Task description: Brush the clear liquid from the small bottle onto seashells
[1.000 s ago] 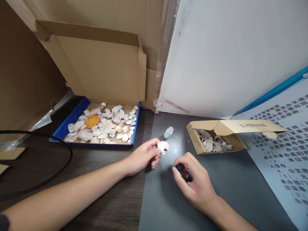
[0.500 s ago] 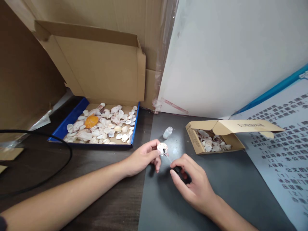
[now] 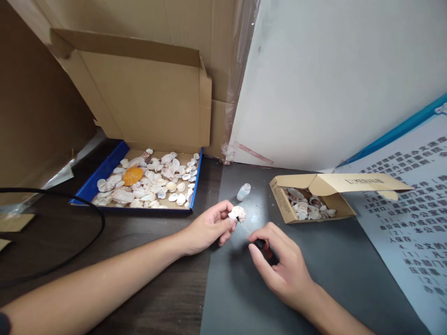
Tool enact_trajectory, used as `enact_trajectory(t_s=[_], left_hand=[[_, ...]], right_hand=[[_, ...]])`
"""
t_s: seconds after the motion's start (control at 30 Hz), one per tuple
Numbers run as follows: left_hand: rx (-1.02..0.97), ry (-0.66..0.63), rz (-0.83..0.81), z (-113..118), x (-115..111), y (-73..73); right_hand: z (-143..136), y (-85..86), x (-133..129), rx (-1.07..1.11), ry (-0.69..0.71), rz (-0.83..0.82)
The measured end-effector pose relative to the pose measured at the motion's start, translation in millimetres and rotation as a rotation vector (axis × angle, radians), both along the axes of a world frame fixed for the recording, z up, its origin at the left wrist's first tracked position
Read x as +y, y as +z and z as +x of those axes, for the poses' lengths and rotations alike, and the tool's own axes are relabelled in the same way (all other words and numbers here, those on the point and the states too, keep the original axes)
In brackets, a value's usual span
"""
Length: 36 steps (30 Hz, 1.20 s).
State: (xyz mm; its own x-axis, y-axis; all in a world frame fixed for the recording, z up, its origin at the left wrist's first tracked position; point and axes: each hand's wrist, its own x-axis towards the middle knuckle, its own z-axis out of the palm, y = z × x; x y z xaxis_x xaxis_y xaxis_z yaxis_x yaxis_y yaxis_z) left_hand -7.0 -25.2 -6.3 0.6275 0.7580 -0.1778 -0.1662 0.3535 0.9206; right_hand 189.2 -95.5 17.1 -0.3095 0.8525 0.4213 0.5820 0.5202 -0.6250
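My left hand (image 3: 211, 228) pinches a pale speckled shell (image 3: 239, 213) between thumb and fingers, above the dark grey mat. Right of it, my right hand (image 3: 279, 258) is closed on a black-handled brush (image 3: 259, 243). The brush's thin clear stem points up and left, and its dark tip is at the lower edge of the shell. A small translucent bottle (image 3: 243, 191) lies tilted on the mat just behind the shell.
At the left stands an open blue-edged box (image 3: 197, 181) of shells, one of them orange (image 3: 132, 176). A smaller cardboard box (image 3: 280, 203) with shells is at the right. A black cable (image 3: 101, 223) loops at far left. A printed sheet (image 3: 401, 218) lies far right.
The shell has turned in my left hand and shifted slightly right and up, showing more of its ribbed edge. My right hand with the brush has moved very little.
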Motion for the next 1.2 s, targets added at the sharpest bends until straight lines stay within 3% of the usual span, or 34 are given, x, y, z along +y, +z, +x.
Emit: enact_trajectory(t_s=[0.17, 0.33, 0.5, 0.7, 0.83, 0.97, 1.13, 1.2], left_hand=[[0.028, -0.029, -0.020, -0.9, 0.0, 2.1], [0.031, -0.039, 0.018, -1.5, 0.2, -0.1], [0.026, -0.060, 0.042, -2.1, 0.3, -1.9], [0.048, -0.063, 0.062, -1.9, -0.5, 1.1], [0.058, -0.077, 0.085, -1.5, -1.5, 2.0], [0.065, -0.077, 0.090, -1.4, -1.9, 3.0], [0.064, -0.079, 0.090, -1.7, -2.0, 3.0], [0.064, -0.082, 0.094, -2.0, -2.0, 1.8]], right_hand=[[-0.1, -1.9, -0.3, 0.021, -0.005, 0.026], [0.8, -2.2, 0.4, 0.017, -0.109, 0.048], [1.2, -1.4, -0.9, 0.029, -0.003, 0.046], [1.0, -0.3, -0.1, 0.036, -0.080, 0.078], [1.3, 0.0, -0.9, 0.071, 0.022, 0.092], [1.6, -1.1, -0.7, 0.056, -0.050, 0.086], [1.7, -2.6, 0.9, 0.072, 0.004, 0.093], [2.0, -3.2, 1.8, 0.054, -0.045, 0.093]])
